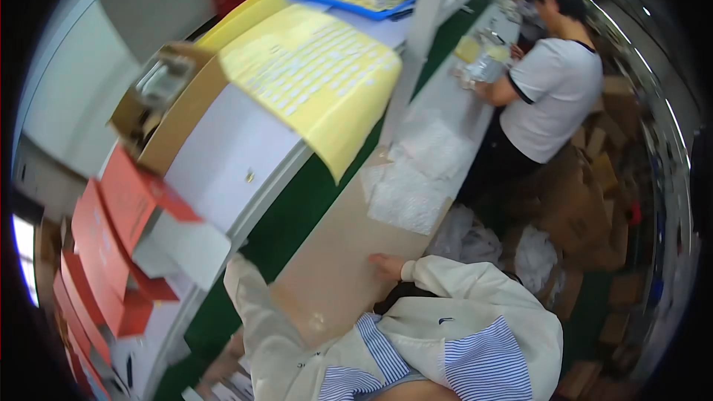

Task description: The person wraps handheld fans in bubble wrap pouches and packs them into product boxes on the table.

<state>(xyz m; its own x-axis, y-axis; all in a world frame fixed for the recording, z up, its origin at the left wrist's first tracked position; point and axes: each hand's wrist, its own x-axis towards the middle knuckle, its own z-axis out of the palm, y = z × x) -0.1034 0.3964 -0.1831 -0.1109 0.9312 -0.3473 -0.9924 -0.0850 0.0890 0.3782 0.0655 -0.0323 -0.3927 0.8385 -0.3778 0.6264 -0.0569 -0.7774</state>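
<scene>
My right hand [387, 266] is low over the tan cardboard-coloured bench top [327, 252], its fingers extended and apart, with nothing visible in them. Sheets of bubble wrap [412, 197] lie just beyond it. My left sleeve [243, 278] reaches up to the edge of an orange-red box with a white inside flap [186, 249]. The left hand itself is hidden at that flap, so its fingers and any hold on the box do not show. More orange-red boxes [78, 289] stand in a row along the white shelf.
On the shelf [230, 134] are an open carton [182, 108], a yellow sheet with rows of white labels [312, 67] and a blue tray [356, 7]. A white post [420, 52] rises beside the bench. Another person [553, 74] works farther along; cartons [572, 208] crowd the right floor.
</scene>
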